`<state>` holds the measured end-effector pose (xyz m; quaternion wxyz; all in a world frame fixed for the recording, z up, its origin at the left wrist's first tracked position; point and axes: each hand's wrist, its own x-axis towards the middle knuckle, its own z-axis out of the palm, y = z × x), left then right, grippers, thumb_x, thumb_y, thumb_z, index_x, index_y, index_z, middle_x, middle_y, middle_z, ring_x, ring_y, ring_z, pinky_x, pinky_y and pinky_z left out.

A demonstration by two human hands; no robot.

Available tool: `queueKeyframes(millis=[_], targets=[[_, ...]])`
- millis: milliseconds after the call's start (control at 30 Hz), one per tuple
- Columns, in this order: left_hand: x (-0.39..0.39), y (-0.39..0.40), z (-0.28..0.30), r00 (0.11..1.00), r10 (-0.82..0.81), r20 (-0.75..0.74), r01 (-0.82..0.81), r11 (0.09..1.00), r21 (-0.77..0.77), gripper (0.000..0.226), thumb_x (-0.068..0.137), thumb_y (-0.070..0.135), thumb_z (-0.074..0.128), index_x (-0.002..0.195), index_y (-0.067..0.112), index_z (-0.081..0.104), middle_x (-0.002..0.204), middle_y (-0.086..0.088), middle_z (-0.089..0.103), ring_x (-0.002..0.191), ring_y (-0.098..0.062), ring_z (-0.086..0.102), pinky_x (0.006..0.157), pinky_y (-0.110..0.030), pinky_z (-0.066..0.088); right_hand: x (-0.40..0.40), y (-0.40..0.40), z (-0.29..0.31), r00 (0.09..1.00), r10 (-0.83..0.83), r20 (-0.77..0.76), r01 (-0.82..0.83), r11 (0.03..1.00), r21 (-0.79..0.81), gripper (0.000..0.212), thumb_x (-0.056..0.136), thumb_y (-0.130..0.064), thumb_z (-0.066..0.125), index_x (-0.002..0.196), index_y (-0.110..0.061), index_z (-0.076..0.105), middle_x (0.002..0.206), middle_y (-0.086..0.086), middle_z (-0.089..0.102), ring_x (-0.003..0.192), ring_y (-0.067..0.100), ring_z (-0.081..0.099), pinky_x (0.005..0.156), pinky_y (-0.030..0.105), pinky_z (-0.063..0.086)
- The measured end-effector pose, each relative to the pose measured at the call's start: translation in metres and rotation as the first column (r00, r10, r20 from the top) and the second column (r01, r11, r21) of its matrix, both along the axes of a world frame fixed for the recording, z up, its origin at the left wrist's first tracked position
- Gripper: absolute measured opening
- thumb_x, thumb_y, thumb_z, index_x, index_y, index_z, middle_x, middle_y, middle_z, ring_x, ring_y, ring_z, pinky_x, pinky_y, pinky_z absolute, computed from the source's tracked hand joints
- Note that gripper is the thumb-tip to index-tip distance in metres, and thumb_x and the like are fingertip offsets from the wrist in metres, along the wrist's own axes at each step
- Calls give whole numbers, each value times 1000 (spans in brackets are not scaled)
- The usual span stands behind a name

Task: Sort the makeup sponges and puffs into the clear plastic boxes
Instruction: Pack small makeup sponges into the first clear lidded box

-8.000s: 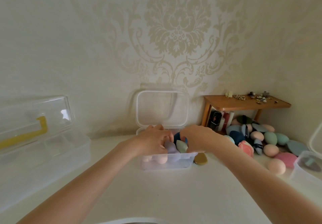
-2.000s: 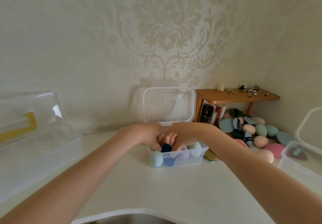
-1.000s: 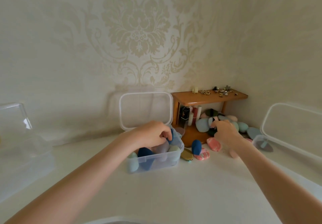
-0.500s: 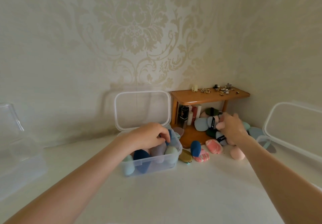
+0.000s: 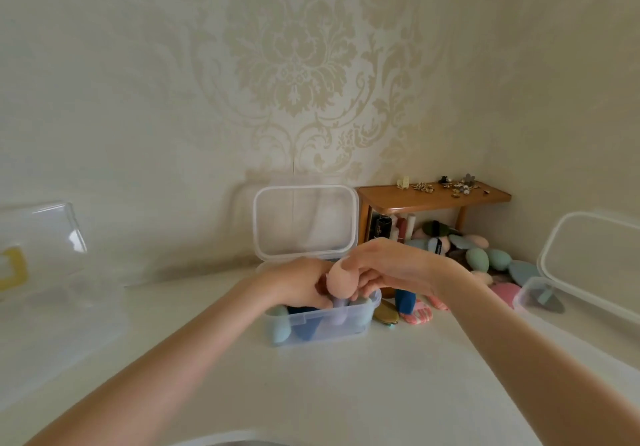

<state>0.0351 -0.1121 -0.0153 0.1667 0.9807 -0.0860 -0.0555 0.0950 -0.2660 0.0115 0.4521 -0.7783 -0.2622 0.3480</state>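
Observation:
A small clear plastic box (image 5: 349,328) with its lid (image 5: 306,222) hinged up stands in the middle of the white table, holding several sponges in blue, teal and lilac. My right hand (image 5: 391,265) holds a peach egg-shaped sponge (image 5: 341,281) just above the box. My left hand (image 5: 299,284) rests in the box among the sponges, fingers curled; what it grips is hidden. A pile of sponges and puffs (image 5: 481,260) lies to the right, under and beside a small wooden shelf (image 5: 433,197).
A dark blue sponge (image 5: 405,301), a striped pink puff (image 5: 420,315) and a gold puff (image 5: 386,314) lie right of the box. A second clear box (image 5: 530,293) with open lid (image 5: 595,262) sits far right. A large clear case (image 5: 41,272) stands at left.
My right hand has come back from the pile to the box with a peach sponge in it. My left hand stays in the box.

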Motion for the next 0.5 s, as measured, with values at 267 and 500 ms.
queueKeyframes(millis=[267,500], targets=[[15,2,-12,976,167,142,-175,984,43,11,84,19,59,93,17,53,107,-7,66,93,-23,58,74,-26,38,-4,19,-6,997,7,77,12,969,-248,33,96,-17,43,127,-9,48,124,15,59,101,24,64,94,29,52],[16,2,-15,981,124,151,-140,985,98,19,88,18,54,104,8,56,106,-9,66,101,-27,60,76,-27,40,3,27,-7,958,181,224,-67,897,-438,34,93,-20,53,127,-21,50,129,10,58,111,26,62,94,30,53]])
